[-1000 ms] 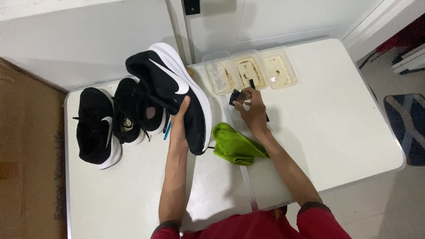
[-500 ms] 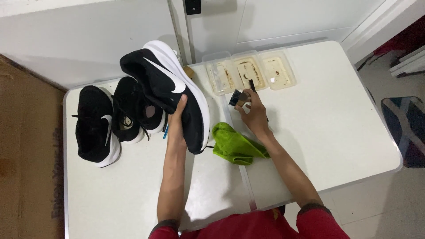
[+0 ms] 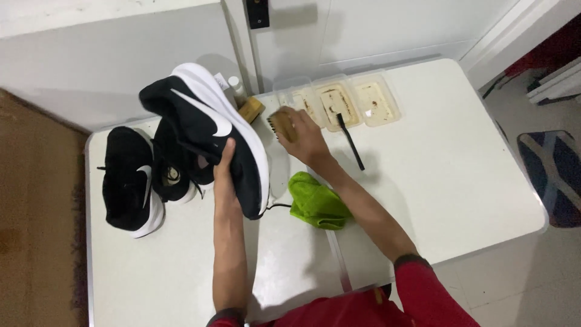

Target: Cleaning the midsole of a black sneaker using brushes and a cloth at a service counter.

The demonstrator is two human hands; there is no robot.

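At frame centre-left, the left hand [image 3: 223,169] grips one black fabric sneaker with a white sole [image 3: 209,127] above the white counter [image 3: 448,169]; two more black sneakers [image 3: 130,181] lie at left. The right hand [image 3: 302,136] clasps a wooden bristle brush [image 3: 279,125] near three clear plastic trays [image 3: 339,103] and one green cloth [image 3: 315,200].

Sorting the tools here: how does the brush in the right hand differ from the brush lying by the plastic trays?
The tan wooden block brush is short and wide; the slim black long-handled brush is thin. The right hand holds the wooden brush above the white table, near the black-and-white sneaker in the left hand; the black brush lies untouched, its head in a clear plastic tray. Both have bristles.
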